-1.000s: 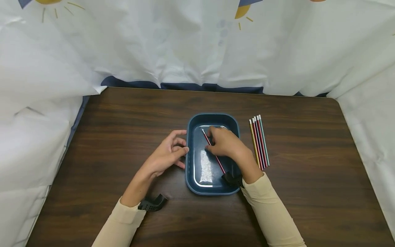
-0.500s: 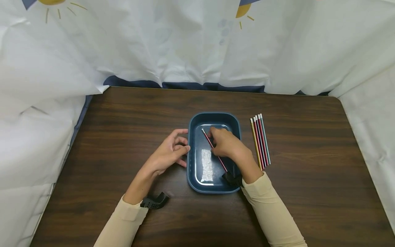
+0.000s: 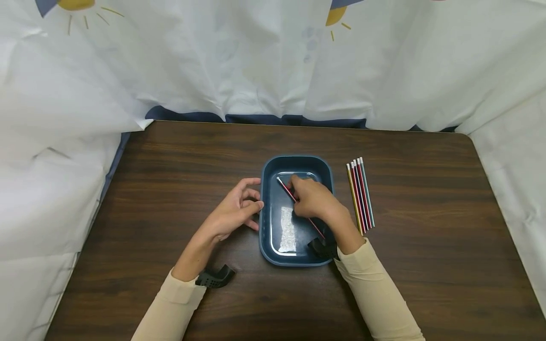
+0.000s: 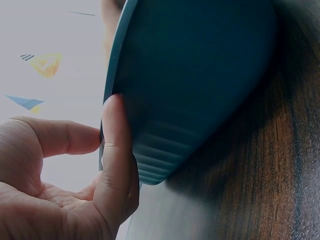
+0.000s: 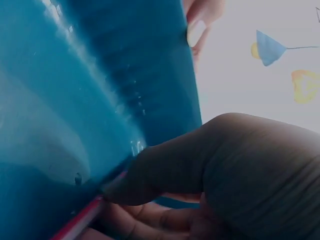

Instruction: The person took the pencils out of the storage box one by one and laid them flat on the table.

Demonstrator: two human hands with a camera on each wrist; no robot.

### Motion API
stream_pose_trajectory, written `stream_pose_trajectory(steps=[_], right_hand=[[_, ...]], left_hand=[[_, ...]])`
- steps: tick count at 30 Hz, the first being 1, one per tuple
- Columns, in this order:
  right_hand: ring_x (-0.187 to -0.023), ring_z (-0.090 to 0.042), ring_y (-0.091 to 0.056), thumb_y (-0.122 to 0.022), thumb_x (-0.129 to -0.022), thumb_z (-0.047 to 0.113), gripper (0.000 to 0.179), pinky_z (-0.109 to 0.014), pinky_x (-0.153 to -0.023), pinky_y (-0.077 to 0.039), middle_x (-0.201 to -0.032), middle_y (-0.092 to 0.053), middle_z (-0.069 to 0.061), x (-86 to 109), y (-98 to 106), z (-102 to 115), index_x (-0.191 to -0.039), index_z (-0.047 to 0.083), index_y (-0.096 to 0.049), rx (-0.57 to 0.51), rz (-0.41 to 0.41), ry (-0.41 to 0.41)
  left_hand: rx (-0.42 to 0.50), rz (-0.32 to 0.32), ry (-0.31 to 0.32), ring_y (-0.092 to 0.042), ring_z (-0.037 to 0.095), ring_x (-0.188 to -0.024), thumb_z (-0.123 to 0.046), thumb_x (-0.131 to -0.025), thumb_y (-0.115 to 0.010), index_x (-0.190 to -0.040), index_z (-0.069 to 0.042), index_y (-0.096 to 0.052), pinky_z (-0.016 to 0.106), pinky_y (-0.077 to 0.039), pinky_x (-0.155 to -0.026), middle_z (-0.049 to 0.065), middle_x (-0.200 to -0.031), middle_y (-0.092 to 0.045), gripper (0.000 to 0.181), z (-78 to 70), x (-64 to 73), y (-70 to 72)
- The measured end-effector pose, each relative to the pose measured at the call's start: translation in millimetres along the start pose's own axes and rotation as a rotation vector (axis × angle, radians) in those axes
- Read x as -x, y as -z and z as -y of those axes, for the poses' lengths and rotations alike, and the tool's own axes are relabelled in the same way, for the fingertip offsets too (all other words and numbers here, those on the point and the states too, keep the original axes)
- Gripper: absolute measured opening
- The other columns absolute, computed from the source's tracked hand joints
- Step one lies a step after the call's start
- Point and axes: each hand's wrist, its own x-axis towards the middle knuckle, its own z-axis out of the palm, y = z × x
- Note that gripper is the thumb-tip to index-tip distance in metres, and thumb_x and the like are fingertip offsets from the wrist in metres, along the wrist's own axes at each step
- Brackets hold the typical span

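Note:
My right hand (image 3: 313,196) reaches into a dark blue rectangular tray (image 3: 273,258) and pinches a red pencil (image 3: 286,190) between thumb and fingers. The pencil lies slanted low inside the tray, its white-tipped end pointing up and left. In the right wrist view the thumb presses on the red pencil (image 5: 82,217) close to the tray's floor. My left hand (image 3: 233,210) is at the tray's left side with fingers loosely bent. Seen from the left wrist, its fingertips touch the outer wall (image 4: 185,75) and the thumb tip meets the rim.
Several pencils (image 3: 360,196) with white ends lie side by side on the dark wooden table (image 3: 426,227), right of the tray and near my right forearm. White curtains (image 3: 256,61) hang behind the table's far edge and at both sides.
The right thumb has closed onto the pencil. The pencil has turned slightly, its white-tipped end going left and its lower end right. My left hand stays at the tray's side.

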Motion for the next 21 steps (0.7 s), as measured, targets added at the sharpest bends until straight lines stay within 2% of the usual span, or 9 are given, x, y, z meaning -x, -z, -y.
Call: stream_pose_trajectory(steps=[3,10,15,18,21], right_hand=[[-0.079,-0.022,-0.059,-0.067,-0.086,0.003,0.051,-0.029,-0.061,-0.047,-0.098,-0.066,-0.006,0.1,0.8,-0.3,-0.136,0.008,-0.058,-0.046,-0.028,0.013],[-0.079,-0.02,-0.064,-0.069,-0.091,0.003,0.053,-0.028,-0.064,-0.055,-0.105,-0.066,-0.009,5.2,7.6,-2.4,-0.141,0.009,-0.054,-0.238,-0.123,0.072],[-0.09,-0.023,-0.066,-0.066,-0.092,0.001,0.055,-0.035,-0.075,-0.059,-0.111,-0.065,-0.011,14.7,15.1,-7.4,-0.145,0.006,-0.051,-0.365,-0.189,0.144],[-0.099,-0.026,-0.067,-0.063,-0.091,0.0,0.056,-0.041,-0.085,-0.061,-0.114,-0.064,-0.012,20.9,19.3,-11.2,-0.145,0.006,-0.05,-0.4,-0.226,0.151],[-0.103,-0.027,-0.067,-0.062,-0.092,-0.001,0.056,-0.043,-0.088,-0.061,-0.117,-0.064,-0.012,26.4,22.6,-15.0,-0.146,0.008,-0.051,-0.422,-0.254,0.146]], left_hand=[[-0.004,0.002,0.002,-0.06,0.02,-0.088,-0.003,-0.102,-0.059,-0.16,-0.011,-0.031,0.04,-0.069,-0.062,0.017,-0.125,-0.047,0.064,0.5,0.2,0.6],[0.002,0.003,0.006,-0.061,0.02,-0.089,-0.003,-0.103,-0.058,-0.16,-0.011,-0.03,0.04,-0.069,-0.062,0.018,-0.126,-0.048,0.064,0.0,-0.1,-0.2],[-0.003,0.002,0.005,-0.061,0.02,-0.089,-0.003,-0.102,-0.058,-0.16,-0.01,-0.03,0.04,-0.069,-0.062,0.019,-0.126,-0.048,0.065,-0.3,0.0,-0.8],[-0.008,0.001,0.002,-0.061,0.02,-0.088,-0.002,-0.102,-0.058,-0.16,-0.01,-0.029,0.04,-0.069,-0.062,0.019,-0.127,-0.048,0.065,-0.2,0.3,-0.6],[-0.012,0.001,0.0,-0.06,0.021,-0.088,-0.002,-0.102,-0.058,-0.16,-0.01,-0.029,0.04,-0.069,-0.062,0.019,-0.127,-0.047,0.065,-0.1,0.7,-0.2]])
